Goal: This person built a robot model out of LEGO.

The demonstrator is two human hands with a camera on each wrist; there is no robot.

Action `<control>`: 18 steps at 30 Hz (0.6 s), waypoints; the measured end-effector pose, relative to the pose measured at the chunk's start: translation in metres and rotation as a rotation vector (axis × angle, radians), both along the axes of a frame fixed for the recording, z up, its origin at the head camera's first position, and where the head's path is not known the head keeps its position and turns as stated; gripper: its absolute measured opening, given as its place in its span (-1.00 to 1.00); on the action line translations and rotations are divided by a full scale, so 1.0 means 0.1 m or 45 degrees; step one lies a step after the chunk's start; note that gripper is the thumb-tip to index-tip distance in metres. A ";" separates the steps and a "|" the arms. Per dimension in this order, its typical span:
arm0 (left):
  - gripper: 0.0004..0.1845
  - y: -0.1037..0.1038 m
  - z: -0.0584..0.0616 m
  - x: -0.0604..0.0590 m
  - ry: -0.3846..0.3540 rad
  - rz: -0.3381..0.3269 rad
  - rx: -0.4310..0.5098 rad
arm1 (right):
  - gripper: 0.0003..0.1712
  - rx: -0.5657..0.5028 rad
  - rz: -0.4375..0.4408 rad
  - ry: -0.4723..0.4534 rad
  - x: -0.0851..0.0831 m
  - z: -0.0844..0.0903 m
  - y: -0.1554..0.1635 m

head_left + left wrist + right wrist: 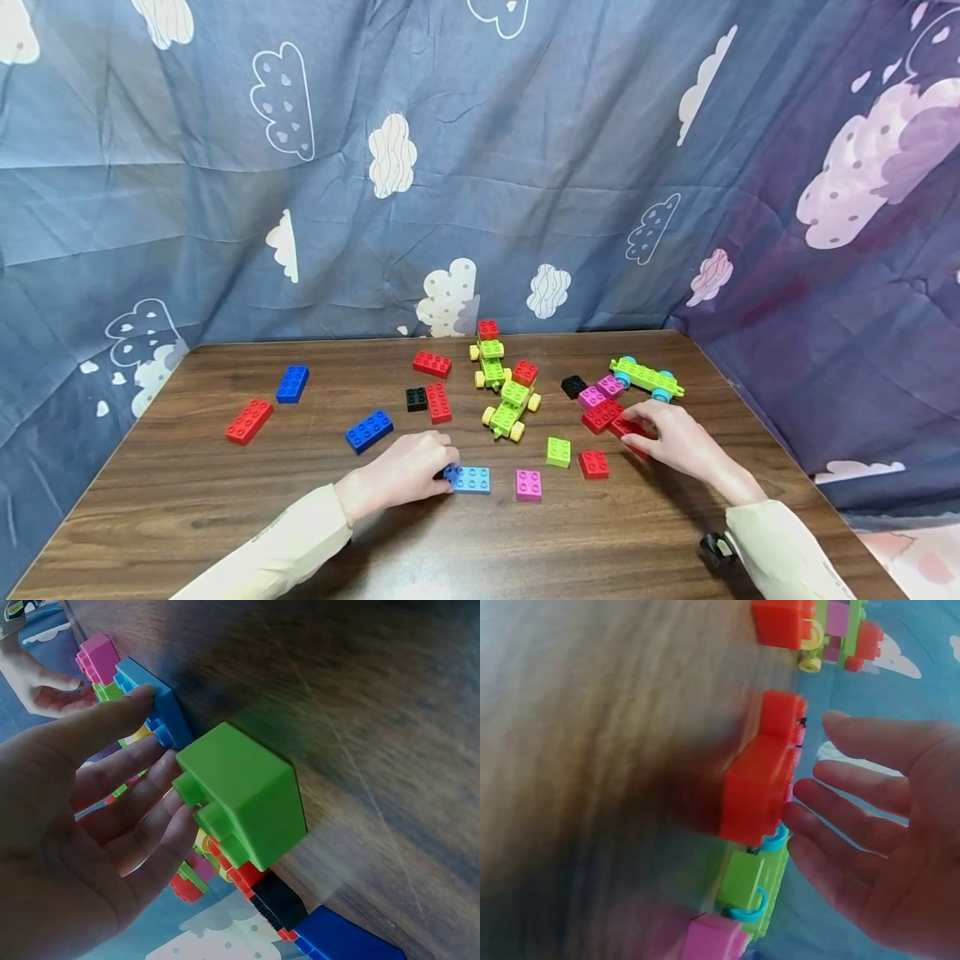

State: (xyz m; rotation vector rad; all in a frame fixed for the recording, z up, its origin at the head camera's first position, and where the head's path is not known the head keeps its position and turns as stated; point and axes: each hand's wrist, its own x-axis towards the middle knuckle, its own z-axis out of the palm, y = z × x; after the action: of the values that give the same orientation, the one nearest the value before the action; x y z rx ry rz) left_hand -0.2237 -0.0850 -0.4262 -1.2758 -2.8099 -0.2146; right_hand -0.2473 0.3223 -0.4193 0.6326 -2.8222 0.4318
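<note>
On the dark wood-grain table [187,492] a person's two hands work among scattered plastic building bricks; the left hand [405,471] lies low on the table with its fingers only loosely bent, the fingertips [154,761] against the near end of a flat light-blue studded brick [468,478], touching rather than gripping it, as though to slide or steady it; the left wrist view shows a green square brick [244,795] close before those fingers, though whether they touch it I cannot tell; the right hand [675,437] rests further right, its fingers stretched over a red rectangular brick [628,430] that lies flat on the table beside another red brick [602,415]; in the right wrist view the fingers [855,825] stand straight and spread just beside the red brick's side, not curled round it, so this hand is open too; just beyond stands a green wheeled chassis with light-blue wheels [647,378], and two pink bricks [600,392] lie between it and the red ones; a magenta square brick [528,485] and a small red square brick [593,464] lie between the hands; a yellow-wheeled green brick train [504,390] stands mid-table.
</note>
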 end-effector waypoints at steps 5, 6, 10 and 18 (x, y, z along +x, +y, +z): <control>-0.81 0.01 0.00 -0.02 -0.029 0.026 -0.020 | -0.69 0.030 0.008 -0.005 0.01 -0.02 0.04; -0.81 0.01 0.00 -0.02 -0.036 0.032 -0.026 | -0.70 0.031 0.018 -0.008 0.02 -0.02 0.04; -0.81 0.01 -0.01 -0.03 -0.045 0.046 -0.032 | -0.78 0.026 0.051 -0.031 0.04 0.00 0.05; -0.82 0.01 0.01 -0.03 0.016 0.009 -0.023 | -0.64 0.040 -0.033 -0.061 0.09 -0.02 0.11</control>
State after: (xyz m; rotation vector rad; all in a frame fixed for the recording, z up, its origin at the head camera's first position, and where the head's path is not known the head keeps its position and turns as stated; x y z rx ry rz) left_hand -0.2265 -0.0842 -0.4251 -1.2658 -2.8115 -0.1807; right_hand -0.2380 0.3333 -0.4211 0.5994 -2.8841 0.4039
